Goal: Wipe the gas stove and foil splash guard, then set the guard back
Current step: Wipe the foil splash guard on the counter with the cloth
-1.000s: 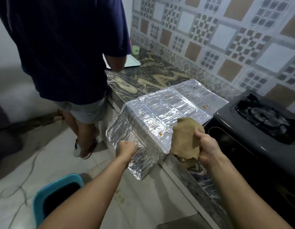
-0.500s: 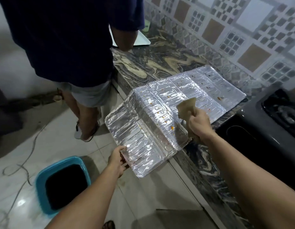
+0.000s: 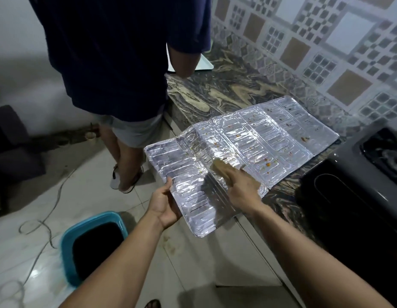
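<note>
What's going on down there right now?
Left hand holds foil guard edge. Right hand presses cloth on it. Orange specks remain. Bystander close by.

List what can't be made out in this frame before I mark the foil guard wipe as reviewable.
- Cloth: motion-blurred in the head view; the right hand covers most of it, so its grip is unclear.
- Gas stove: cut off by the right edge; burner blurred.
- Foil splash guard: underside hidden; the left hand holds its overhanging near edge.
- Teal bin: contents too dark.
</note>
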Demonstrator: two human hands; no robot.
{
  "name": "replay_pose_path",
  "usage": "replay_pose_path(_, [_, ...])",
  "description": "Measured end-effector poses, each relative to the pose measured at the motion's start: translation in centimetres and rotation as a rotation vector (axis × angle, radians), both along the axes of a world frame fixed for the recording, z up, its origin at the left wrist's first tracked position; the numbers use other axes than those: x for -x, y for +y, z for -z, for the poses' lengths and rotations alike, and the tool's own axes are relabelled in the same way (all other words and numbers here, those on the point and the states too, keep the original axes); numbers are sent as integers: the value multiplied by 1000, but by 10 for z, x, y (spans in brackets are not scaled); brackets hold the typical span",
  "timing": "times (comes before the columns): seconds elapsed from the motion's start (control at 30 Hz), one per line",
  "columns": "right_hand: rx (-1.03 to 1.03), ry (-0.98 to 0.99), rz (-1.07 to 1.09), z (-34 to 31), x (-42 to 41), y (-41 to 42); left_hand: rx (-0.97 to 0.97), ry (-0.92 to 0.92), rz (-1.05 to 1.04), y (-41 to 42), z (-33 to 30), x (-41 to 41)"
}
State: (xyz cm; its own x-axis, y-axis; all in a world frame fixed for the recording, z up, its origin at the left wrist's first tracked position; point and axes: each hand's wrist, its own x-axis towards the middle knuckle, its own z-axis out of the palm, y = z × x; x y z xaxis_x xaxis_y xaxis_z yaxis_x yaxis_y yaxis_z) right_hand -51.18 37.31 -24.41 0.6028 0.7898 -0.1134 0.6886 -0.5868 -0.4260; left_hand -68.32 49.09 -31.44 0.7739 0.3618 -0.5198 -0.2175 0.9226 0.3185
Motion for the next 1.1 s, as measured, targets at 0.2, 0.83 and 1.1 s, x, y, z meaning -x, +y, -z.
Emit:
replay_pose_path(0.2, [68, 180, -45, -4, 30, -2, -38, 12, 9, -5, -7, -1])
replay_pose_path(0.83, [81, 58, -12, -7, 22, 31, -36, 24, -126, -6, -21, -12])
replay_pose_path(1.1, [-76, 457, -90, -28, 52, 27, -41, -12, -82, -5, -22, -12])
